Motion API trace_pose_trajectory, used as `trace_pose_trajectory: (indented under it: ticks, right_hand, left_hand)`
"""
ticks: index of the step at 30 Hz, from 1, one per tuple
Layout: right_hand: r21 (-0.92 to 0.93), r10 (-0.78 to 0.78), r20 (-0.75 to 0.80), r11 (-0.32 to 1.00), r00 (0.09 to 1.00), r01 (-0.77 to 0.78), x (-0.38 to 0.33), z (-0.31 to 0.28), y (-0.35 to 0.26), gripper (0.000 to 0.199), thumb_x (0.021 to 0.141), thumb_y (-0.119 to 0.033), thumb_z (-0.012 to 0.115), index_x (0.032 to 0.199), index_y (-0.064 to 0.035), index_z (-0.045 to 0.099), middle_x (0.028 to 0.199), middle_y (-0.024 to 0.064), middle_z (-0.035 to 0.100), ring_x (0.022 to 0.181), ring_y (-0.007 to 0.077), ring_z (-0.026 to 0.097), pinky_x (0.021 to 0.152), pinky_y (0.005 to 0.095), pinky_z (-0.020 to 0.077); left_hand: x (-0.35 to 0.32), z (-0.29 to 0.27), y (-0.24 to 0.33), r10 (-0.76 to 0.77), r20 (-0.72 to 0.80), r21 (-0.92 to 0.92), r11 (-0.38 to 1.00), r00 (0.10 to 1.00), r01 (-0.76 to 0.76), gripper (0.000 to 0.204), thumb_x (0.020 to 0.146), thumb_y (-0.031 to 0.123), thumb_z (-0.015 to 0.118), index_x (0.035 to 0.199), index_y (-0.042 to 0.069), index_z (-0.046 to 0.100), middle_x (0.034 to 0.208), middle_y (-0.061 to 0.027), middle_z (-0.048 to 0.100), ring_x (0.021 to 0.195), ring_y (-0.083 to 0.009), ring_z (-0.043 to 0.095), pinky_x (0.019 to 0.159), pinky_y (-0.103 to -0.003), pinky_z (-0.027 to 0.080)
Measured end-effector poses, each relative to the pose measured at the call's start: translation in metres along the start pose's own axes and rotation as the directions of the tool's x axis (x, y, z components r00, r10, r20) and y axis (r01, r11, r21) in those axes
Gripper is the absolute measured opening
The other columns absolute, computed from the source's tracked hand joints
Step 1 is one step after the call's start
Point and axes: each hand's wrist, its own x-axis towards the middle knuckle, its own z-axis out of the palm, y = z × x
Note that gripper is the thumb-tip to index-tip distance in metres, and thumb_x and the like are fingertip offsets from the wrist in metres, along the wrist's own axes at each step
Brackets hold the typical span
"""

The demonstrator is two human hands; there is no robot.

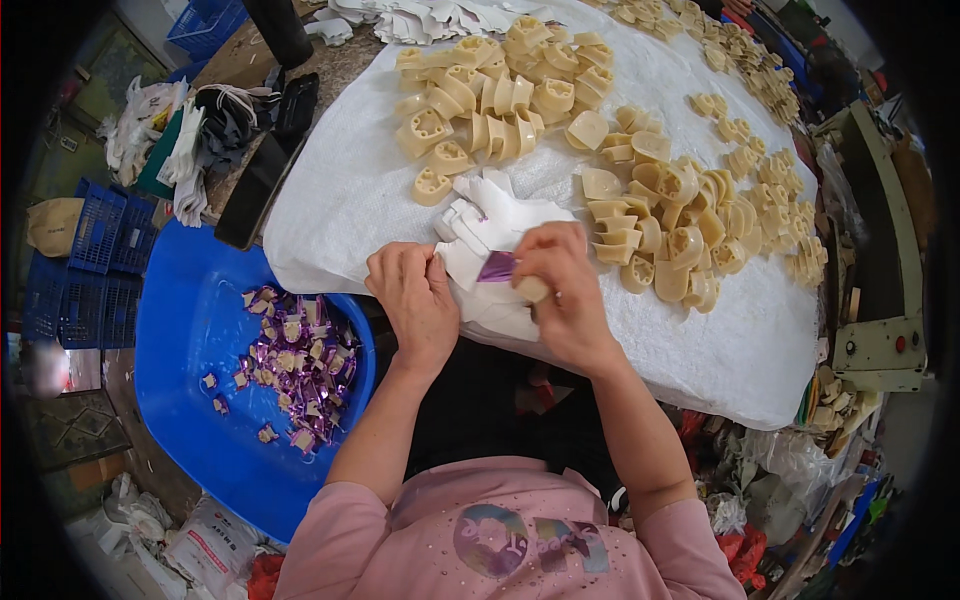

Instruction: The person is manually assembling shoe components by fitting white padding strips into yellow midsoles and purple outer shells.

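Observation:
My left hand (415, 300) pinches the edge of a white cut piece (462, 265) over a loose stack of white cut pieces (505, 212) on the cloth-covered surface in front of me. Between my hands a shiny purple patch (497, 267) shows, beside the fingertips of my right hand (565, 295). My right hand is closed, slightly blurred, around a small beige shoe heel (532, 289). Its fingers partly hide the heel. Beyond the stack, beige moulded shoe heels (490, 95) lie in a heap, with another heap (670, 220) to the right.
A blue plastic tub (190, 400) at my left holds many purple-covered heels (305, 360). White cloth (340, 215) covers the work surface. Blue crates (95, 235) stand far left, and a green-grey machine (880, 330) is at the right. More white cut pieces (420, 20) lie at the back.

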Motion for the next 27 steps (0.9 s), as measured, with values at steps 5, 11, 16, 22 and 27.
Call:
trace_pose_trajectory:
  ticks: [5,11,16,22,27]
  right_hand:
    - [0.471,0.282,-0.357,0.878,0.89,-0.089,-0.024,-0.026,0.005,0.011,0.083,0.003,0.055,0.087,-0.0071,0.053,0.096,0.0065,0.053,0.09,0.0182,0.05,0.082,0.0301,0.0402]
    - [0.507,0.215,-0.616,0.845,0.758,0.173,-0.028,-0.101,-0.002,0.012,0.087,-0.004,0.06,0.093,-0.0046,0.05,0.097,0.0078,0.053,0.091,0.0174,0.05,0.084,0.0319,0.0412]
    - [0.226,0.13,-0.411,0.973,0.902,-0.037,-0.039,-0.107,-0.031,0.01,0.082,0.002,0.059,0.089,-0.0023,0.054,0.09,0.0097,0.056,0.083,0.0179,0.052,0.078,0.0294,0.0421]
    - [-0.086,-0.022,-0.182,0.996,0.983,0.006,-0.045,-0.095,-0.056,0.042,0.052,0.014,0.05,0.087,-0.0082,0.056,0.088,0.0081,0.053,0.086,0.0299,0.05,0.079,0.0381,0.0364]
    - [-0.033,-0.068,-0.006,0.997,0.998,0.068,-0.051,-0.087,-0.067,0.016,0.076,-0.003,0.061,0.091,-0.0064,0.058,0.092,0.0081,0.054,0.089,0.0264,0.05,0.08,0.0375,0.0368]
  left_hand:
    - [-0.001,0.003,0.0,0.007,-0.001,0.095,0.995,1.0,-0.007,0.012,0.079,0.004,0.06,0.089,0.005,0.053,0.094,-0.0114,0.051,0.093,-0.0304,0.046,0.08,-0.042,0.034]
    - [0.0,0.006,0.004,-0.076,-0.105,0.007,0.997,0.992,0.077,0.013,0.081,-0.002,0.053,0.094,0.001,0.052,0.092,-0.0133,0.051,0.095,-0.0323,0.045,0.085,-0.041,0.034]
    - [0.009,-0.009,-0.002,-0.226,0.083,-0.165,0.957,0.971,0.237,0.018,0.082,0.001,0.05,0.098,-0.002,0.057,0.1,-0.0159,0.055,0.096,-0.0309,0.051,0.086,-0.04,0.038]
    - [0.022,-0.045,0.054,0.231,0.151,-0.235,0.953,0.961,-0.192,0.032,0.08,0.006,0.052,0.11,-0.003,0.057,0.104,-0.0173,0.055,0.098,-0.032,0.053,0.089,-0.038,0.04]
    - [-0.016,-0.019,0.1,0.515,0.528,-0.644,0.761,0.675,-0.077,0.041,0.072,0.0,0.065,0.112,0.002,0.06,0.089,-0.0156,0.054,0.073,-0.0289,0.056,0.066,-0.034,0.046]
